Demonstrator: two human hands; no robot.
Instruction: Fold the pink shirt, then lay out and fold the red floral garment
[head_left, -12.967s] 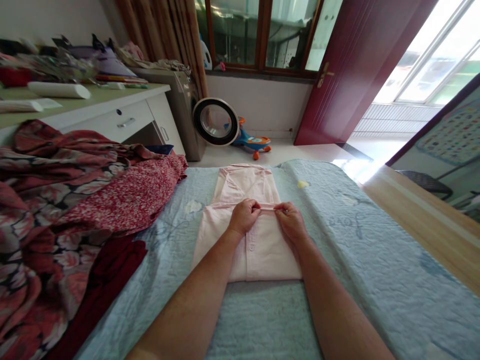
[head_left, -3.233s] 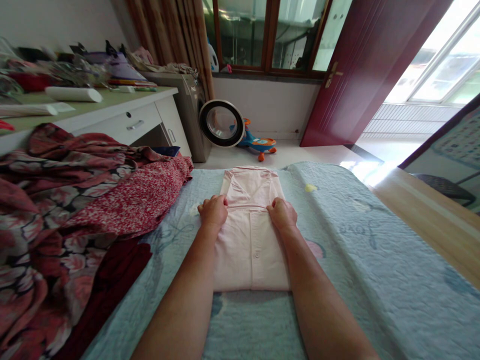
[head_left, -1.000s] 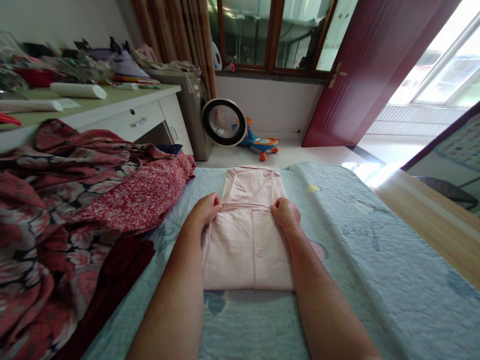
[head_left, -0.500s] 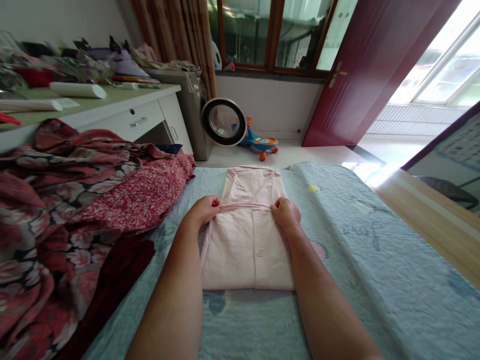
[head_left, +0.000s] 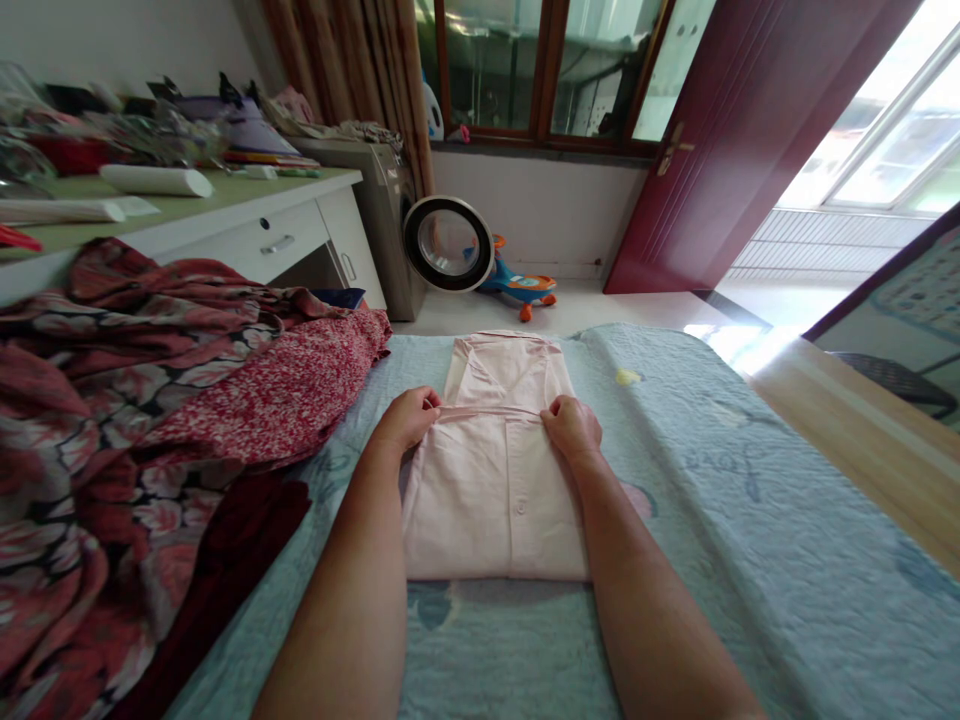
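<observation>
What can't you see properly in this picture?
In the head view:
Pink shirt: its underside is hidden by its top layers.
Right hand: its back hides some fingers.
Blue toy: partly behind the round door.
Floral cloth: cut off by the left edge.
Wall chart: blurred, cut off by the right edge.

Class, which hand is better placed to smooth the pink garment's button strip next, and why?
Probably the right hand: it holds the edge of the pink garment nearer the button strip, while the left hand holds that edge farther away.
</observation>
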